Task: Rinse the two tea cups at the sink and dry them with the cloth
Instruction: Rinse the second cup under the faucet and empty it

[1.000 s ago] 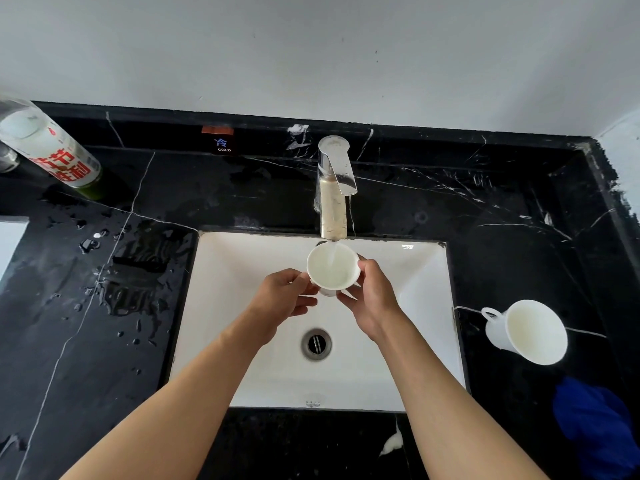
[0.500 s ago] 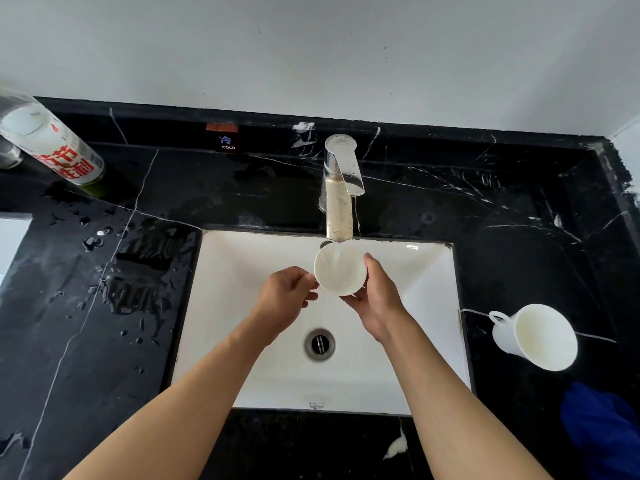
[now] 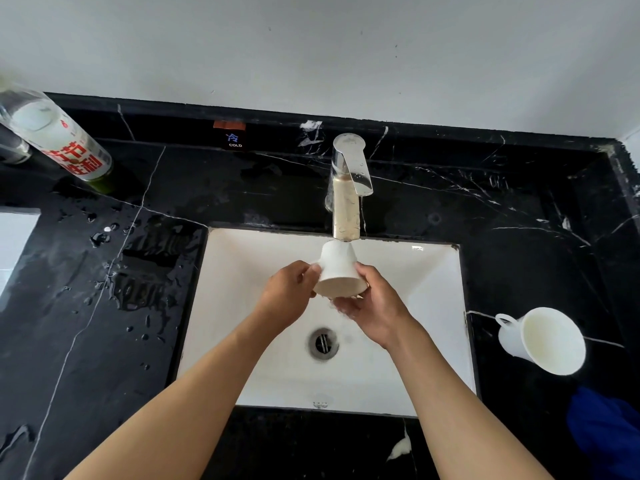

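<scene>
Far left on the black marble counter (image 3: 79, 306): a bottle (image 3: 59, 140) with red lettering, leaning in the wide-angle view, with water drops and puddles on the stone beside it. White sink basin (image 3: 242, 341) in the centre, drain (image 3: 323, 342) in the middle of it, chrome tap (image 3: 348, 188) at the back edge.

Your left hand (image 3: 287, 296) grips the tea cup (image 3: 339, 271) on its handle side, fingers curled. The cup is tipped mouth-down toward you, its base just under the tap spout, over the basin. Your right hand (image 3: 375, 306) is curled round the cup's rim side from below.

Right of the sink, the second cup (image 3: 543, 341) sits on the counter, handle to the left, well apart from your hands. The blue cloth (image 3: 606, 434) lies near it at the lower right edge.
</scene>
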